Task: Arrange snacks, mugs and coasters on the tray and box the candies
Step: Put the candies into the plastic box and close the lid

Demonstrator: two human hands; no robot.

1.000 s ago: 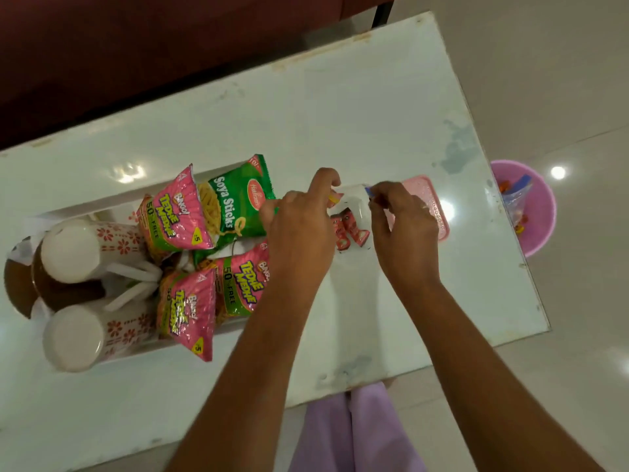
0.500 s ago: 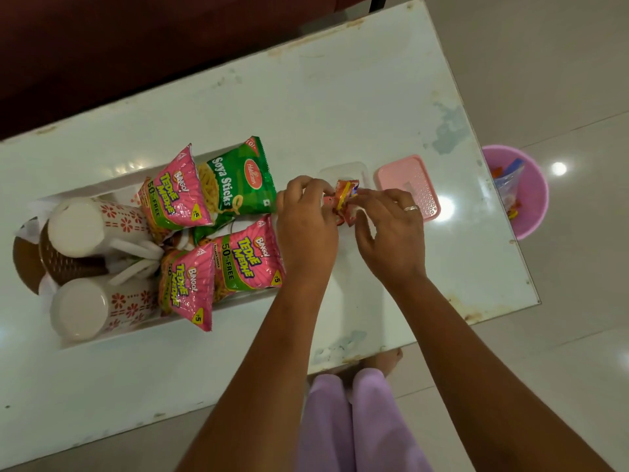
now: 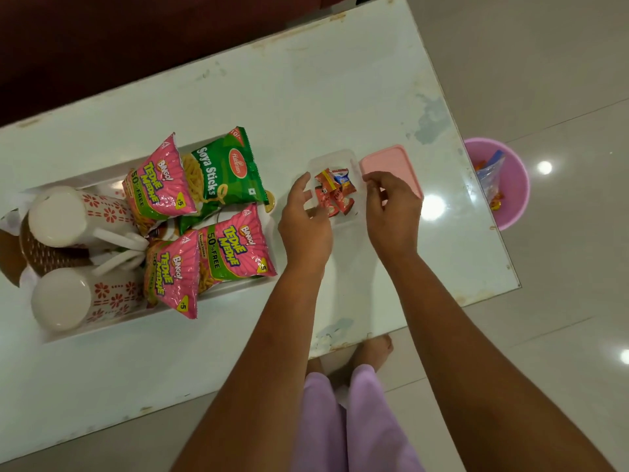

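A clear plastic box [image 3: 335, 158] on the white table holds several red and blue wrapped candies [image 3: 335, 192]. Its pink lid [image 3: 391, 163] lies just right of it. My left hand [image 3: 304, 219] hovers at the box's left side, fingers apart and empty. My right hand [image 3: 391, 212] is at the box's right side over the lid's near edge, fingers loosely curled with nothing visible in them. On the white tray [image 3: 102, 330] at left lie three pink snack packs [image 3: 235, 247], a green Soya Sticks pack [image 3: 226, 168], two floral mugs [image 3: 78, 216] on their sides and brown coasters [image 3: 34, 253].
A pink bin [image 3: 510, 199] holding wrappers stands on the floor beyond the table's right end. A dark red sofa [image 3: 102, 35] runs along the far side. My feet and lilac trousers [image 3: 354, 420] are below the table's near edge.
Both hands held candies together above the box half a second ago; now the candies lie in the box and the hands have drawn apart to either side.
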